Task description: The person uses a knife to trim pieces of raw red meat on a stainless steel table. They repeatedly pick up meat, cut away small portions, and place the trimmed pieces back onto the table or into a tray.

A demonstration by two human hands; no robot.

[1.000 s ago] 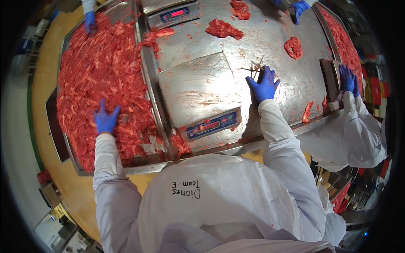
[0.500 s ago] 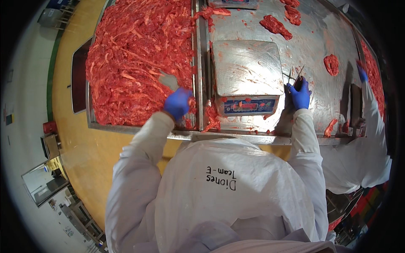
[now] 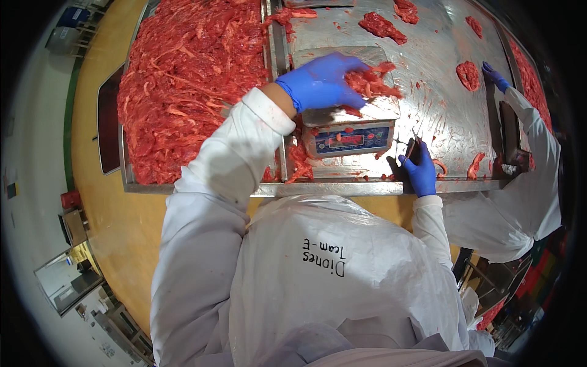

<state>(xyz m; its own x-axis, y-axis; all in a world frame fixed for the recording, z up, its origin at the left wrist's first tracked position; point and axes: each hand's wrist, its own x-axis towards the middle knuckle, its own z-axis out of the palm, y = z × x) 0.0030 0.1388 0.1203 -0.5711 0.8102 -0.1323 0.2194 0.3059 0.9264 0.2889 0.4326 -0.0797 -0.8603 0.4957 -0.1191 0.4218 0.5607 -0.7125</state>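
My left hand [image 3: 324, 79], in a blue glove, reaches over the bench scale [image 3: 318, 117] with its fingers and thumb spread, slightly blurred. Red raw meat trimmings [image 3: 374, 81] are right at its fingertips, above or on the steel platform; I cannot tell whether they still touch the glove. My right hand [image 3: 422, 171], also blue-gloved, is closed round a thin, dark-handled knife [image 3: 413, 145] near the scale's front right corner. The knife points away from me, and its handle is partly hidden by the fingers. A small curl of meat [image 3: 441, 166] lies beside that hand.
A large steel tray [image 3: 147, 188] heaped with raw meat [image 3: 189, 92] fills the left. Several meat pieces [image 3: 383, 28] lie on the steel table [image 3: 428, 55]. At right a co-worker's gloved hand [image 3: 495, 76] reaches past a dark upright block [image 3: 512, 131]. Another meat heap [image 3: 531, 79] lies beyond.
My left hand has moved right from the heaped tray to above the scale, where meat now appears. My right hand has shifted toward me, still with the knife. The co-worker's hand has moved left.
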